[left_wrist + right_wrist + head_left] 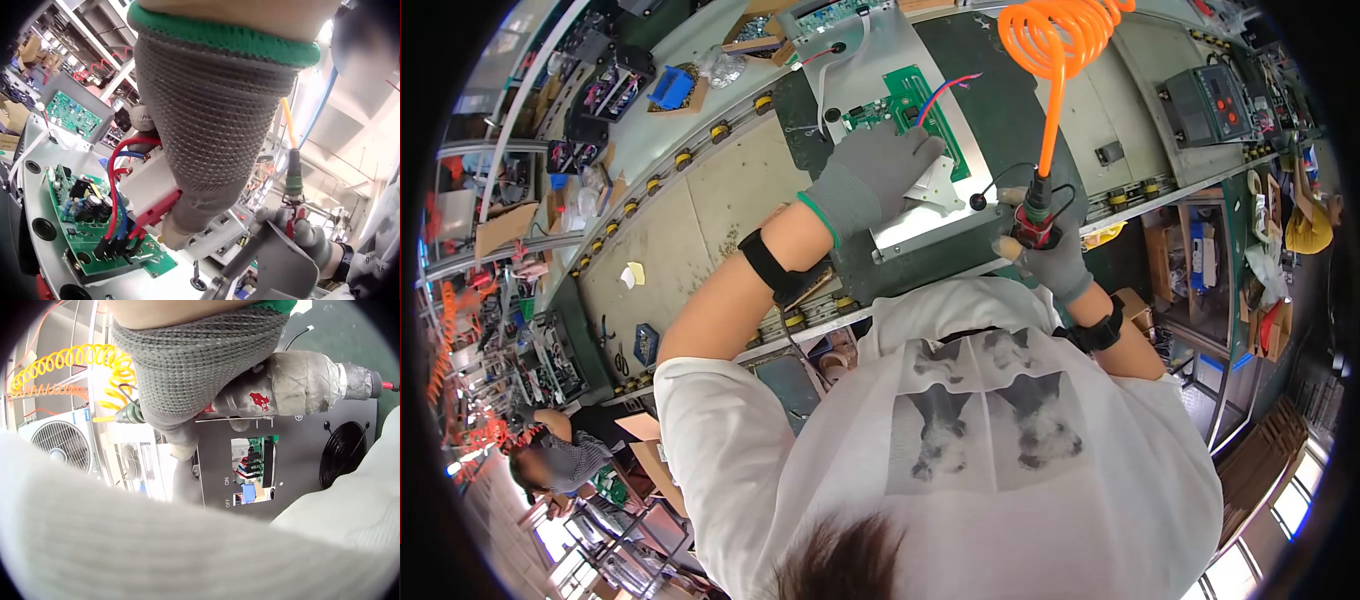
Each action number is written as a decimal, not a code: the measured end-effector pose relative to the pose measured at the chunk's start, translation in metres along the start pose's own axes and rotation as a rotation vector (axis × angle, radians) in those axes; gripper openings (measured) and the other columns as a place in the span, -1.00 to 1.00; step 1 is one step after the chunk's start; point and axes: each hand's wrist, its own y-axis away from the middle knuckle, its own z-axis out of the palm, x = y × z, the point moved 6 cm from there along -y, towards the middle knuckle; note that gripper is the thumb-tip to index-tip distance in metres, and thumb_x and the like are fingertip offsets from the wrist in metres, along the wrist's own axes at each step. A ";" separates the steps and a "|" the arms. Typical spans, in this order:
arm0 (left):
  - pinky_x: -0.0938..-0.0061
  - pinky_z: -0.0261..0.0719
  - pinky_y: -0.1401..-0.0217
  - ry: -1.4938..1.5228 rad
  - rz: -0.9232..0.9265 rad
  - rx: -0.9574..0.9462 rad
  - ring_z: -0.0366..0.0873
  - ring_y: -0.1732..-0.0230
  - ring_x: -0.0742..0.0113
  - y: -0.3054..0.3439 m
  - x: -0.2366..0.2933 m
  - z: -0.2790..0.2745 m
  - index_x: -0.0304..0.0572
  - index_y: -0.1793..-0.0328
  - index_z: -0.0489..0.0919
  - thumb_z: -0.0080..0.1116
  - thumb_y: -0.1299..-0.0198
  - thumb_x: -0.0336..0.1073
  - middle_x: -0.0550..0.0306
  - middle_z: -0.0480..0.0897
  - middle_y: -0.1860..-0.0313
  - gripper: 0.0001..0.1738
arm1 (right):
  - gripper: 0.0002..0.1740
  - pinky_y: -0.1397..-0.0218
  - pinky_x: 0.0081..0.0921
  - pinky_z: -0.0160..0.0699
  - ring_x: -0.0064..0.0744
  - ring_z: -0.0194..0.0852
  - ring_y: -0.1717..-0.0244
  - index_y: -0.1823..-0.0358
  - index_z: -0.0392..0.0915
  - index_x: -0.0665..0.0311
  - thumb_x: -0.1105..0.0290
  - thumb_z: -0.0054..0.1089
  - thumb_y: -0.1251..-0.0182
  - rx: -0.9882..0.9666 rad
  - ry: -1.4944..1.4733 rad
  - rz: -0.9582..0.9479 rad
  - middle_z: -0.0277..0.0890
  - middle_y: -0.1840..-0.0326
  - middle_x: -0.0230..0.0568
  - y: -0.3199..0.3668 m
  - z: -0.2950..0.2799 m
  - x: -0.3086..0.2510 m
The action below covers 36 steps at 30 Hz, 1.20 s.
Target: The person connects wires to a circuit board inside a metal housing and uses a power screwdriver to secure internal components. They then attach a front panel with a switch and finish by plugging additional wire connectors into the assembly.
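In the head view my gloved left hand (870,180) is over a metal panel (850,90) carrying a green circuit board (945,135). Its fingers curl round a white circuit breaker (150,184) with a red strip, seen in the left wrist view. Red and blue wires (112,187) run from the breaker to the board. My gloved right hand (1055,265) grips a pneumatic screwdriver (303,381), its body partly wrapped in grey tape. The driver's red tip (389,385) points away past a dark front plate (215,450) with a rectangular cut-out marked ON and OFF.
An orange coiled air hose (1060,40) drops to the screwdriver. Roller tracks (685,160) flank the bench. A blue bin (671,88) and a box of small parts (755,30) lie at the far left, a grey device (1210,105) at the right. Another person (565,455) is at lower left.
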 end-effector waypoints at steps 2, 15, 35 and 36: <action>0.27 0.58 0.18 -0.054 0.050 -0.095 0.52 0.10 0.13 -0.001 0.008 0.006 -0.03 -0.15 0.40 0.36 0.12 -0.06 0.16 0.49 0.00 -0.33 | -0.38 0.18 -0.65 0.41 -0.69 0.35 0.29 -0.15 0.44 0.26 0.52 0.46 0.01 0.009 -0.010 -0.041 0.47 0.18 -0.44 -0.001 0.001 0.002; 0.31 0.56 0.07 0.152 0.004 0.052 0.54 0.04 0.11 0.013 0.016 0.038 -0.02 -0.07 0.43 0.26 0.11 -0.31 0.14 0.51 0.03 -0.48 | -0.35 0.24 -0.67 0.43 -0.70 0.36 0.33 -0.12 0.47 0.23 0.34 0.54 0.07 0.140 0.007 0.114 0.49 0.27 -0.47 -0.010 -0.024 0.057; 0.22 0.48 -0.07 0.363 0.063 -0.184 0.48 -0.03 -0.04 0.001 0.018 0.048 -0.22 -0.11 0.39 0.41 0.19 0.13 -0.08 0.46 -0.01 -0.18 | 0.05 -0.05 -0.43 0.51 -0.30 0.51 0.02 -0.23 0.32 0.26 0.11 0.67 0.41 0.319 0.423 -0.211 0.47 -0.01 -0.19 -0.005 -0.022 0.060; 0.22 0.47 -0.10 0.357 0.077 -0.229 0.47 -0.05 -0.06 0.001 0.018 0.049 -0.23 -0.14 0.36 0.43 0.21 0.11 -0.12 0.43 -0.04 -0.15 | 0.05 -0.05 -0.43 0.51 -0.30 0.51 0.02 -0.23 0.32 0.26 0.11 0.67 0.41 0.317 0.422 -0.210 0.47 -0.01 -0.19 -0.003 -0.019 0.057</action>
